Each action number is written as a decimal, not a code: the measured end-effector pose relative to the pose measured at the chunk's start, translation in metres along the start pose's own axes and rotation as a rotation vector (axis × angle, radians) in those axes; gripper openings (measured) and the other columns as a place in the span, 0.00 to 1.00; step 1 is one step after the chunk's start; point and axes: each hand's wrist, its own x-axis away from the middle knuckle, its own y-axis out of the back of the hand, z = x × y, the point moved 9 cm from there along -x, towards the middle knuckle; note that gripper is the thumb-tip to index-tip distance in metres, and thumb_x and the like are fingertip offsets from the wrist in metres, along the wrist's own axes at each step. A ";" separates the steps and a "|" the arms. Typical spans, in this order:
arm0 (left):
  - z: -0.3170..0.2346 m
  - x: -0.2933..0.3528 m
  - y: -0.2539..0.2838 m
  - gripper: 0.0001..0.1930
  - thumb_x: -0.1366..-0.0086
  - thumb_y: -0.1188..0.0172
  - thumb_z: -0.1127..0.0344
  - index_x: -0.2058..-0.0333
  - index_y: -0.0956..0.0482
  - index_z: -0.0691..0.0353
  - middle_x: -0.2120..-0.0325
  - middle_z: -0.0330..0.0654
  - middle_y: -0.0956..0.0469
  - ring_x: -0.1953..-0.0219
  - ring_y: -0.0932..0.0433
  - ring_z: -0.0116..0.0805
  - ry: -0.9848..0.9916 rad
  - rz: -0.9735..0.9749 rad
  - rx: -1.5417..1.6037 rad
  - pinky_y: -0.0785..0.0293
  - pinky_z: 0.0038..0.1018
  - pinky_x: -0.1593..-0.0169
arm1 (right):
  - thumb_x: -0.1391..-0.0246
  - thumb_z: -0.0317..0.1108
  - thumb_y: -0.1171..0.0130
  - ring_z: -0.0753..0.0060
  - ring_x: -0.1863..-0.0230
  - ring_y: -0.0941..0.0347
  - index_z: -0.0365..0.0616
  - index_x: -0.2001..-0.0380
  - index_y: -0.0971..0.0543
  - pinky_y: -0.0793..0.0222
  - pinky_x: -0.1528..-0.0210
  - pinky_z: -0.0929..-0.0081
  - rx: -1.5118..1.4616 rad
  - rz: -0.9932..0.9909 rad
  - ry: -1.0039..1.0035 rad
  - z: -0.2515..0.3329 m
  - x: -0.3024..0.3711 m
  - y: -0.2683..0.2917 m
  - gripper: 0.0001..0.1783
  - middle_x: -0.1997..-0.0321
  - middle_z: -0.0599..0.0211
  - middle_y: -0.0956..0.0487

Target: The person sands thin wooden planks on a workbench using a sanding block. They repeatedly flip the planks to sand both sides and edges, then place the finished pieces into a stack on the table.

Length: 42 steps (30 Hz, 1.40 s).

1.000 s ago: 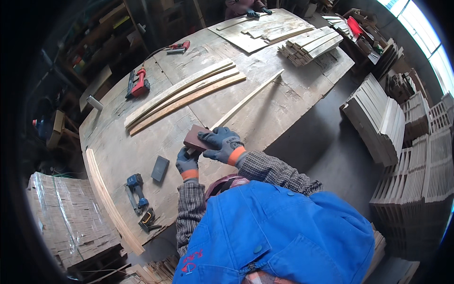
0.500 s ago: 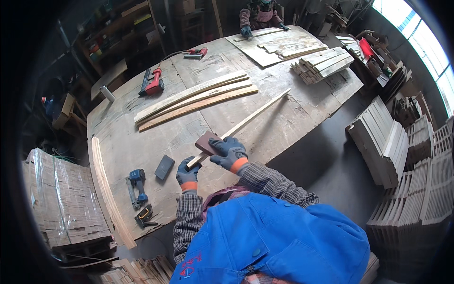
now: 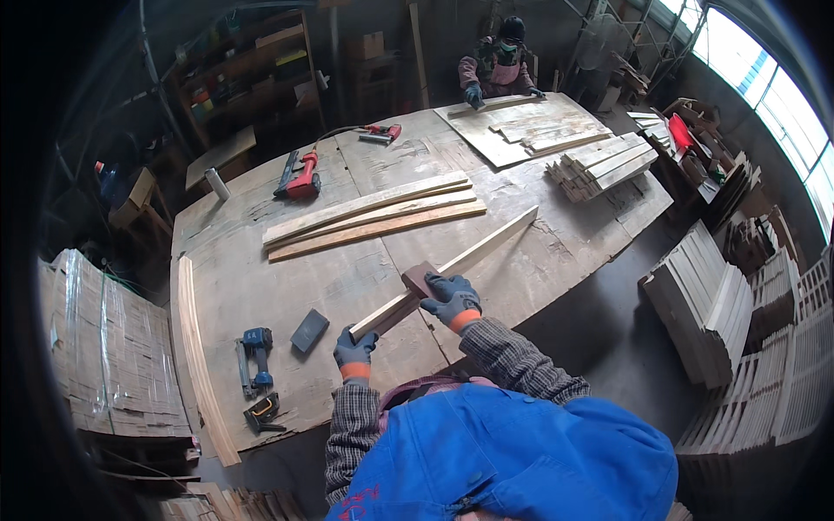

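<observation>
Markings: a red stitched mark sits on the blue garment (image 3: 358, 502) at the lower left, and a small pale mark shows on the body of the blue nail gun (image 3: 256, 354).

Workpiece: the wooden strip (image 3: 492, 240) is long, narrow and straight, with pale faces and a browner, shaded side toward the near end. It runs diagonally over the worktable (image 3: 347, 271), from the left hand (image 3: 354, 349) at the near left toward the far right. Contact between its far end and the tabletop cannot be determined.

Left hand: the fingers are closed around the near end of the strip. Right hand (image 3: 452, 299): the fingers grip a reddish-brown block (image 3: 420, 280) — rectangular, flat-sided — set against the upper side of the strip. Both gloves are grey-blue with orange cuffs.

Adjacent items: a dark grey block (image 3: 310, 331) lies just beside the left hand, with the blue nail gun farther left. Three boards (image 3: 373, 214) lie side by side beyond the strip.
</observation>
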 end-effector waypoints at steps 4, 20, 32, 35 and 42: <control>0.003 -0.010 -0.011 0.18 0.41 0.36 0.73 0.51 0.23 0.69 0.65 0.46 0.16 0.72 0.18 0.30 0.069 0.099 0.235 0.17 0.28 0.70 | 0.54 0.55 0.31 0.43 0.44 0.30 0.60 0.39 0.24 0.34 0.42 0.54 -0.127 -0.022 0.429 0.089 0.043 -0.027 0.38 0.46 0.48 0.25; 0.012 0.013 -0.009 0.20 0.42 0.31 0.70 0.52 0.24 0.68 0.64 0.44 0.17 0.70 0.19 0.29 0.081 0.065 0.069 0.20 0.24 0.73 | 0.56 0.59 0.32 0.46 0.47 0.30 0.65 0.40 0.23 0.32 0.44 0.53 -0.046 0.043 0.286 0.031 0.005 -0.024 0.37 0.48 0.51 0.25; -0.036 0.044 -0.009 0.20 0.42 0.31 0.73 0.52 0.24 0.71 0.63 0.47 0.17 0.69 0.17 0.30 0.117 -0.012 0.021 0.20 0.23 0.75 | 0.53 0.55 0.31 0.46 0.45 0.28 0.65 0.39 0.23 0.33 0.39 0.59 -0.062 -0.048 0.112 -0.078 -0.063 -0.002 0.36 0.48 0.50 0.23; -0.036 0.055 -0.013 0.20 0.42 0.30 0.72 0.52 0.24 0.70 0.63 0.47 0.17 0.69 0.17 0.31 0.148 -0.022 0.017 0.19 0.24 0.76 | 0.54 0.55 0.29 0.47 0.44 0.28 0.64 0.37 0.25 0.34 0.37 0.61 0.070 -0.040 -0.089 -0.171 -0.108 0.009 0.39 0.46 0.49 0.23; -0.026 0.049 0.004 0.18 0.42 0.32 0.71 0.54 0.23 0.69 0.66 0.45 0.18 0.72 0.18 0.30 0.122 -0.027 -0.061 0.21 0.23 0.77 | 0.54 0.63 0.33 0.50 0.41 0.29 0.70 0.34 0.28 0.32 0.37 0.59 0.081 0.010 -0.256 -0.204 -0.121 0.025 0.42 0.42 0.53 0.25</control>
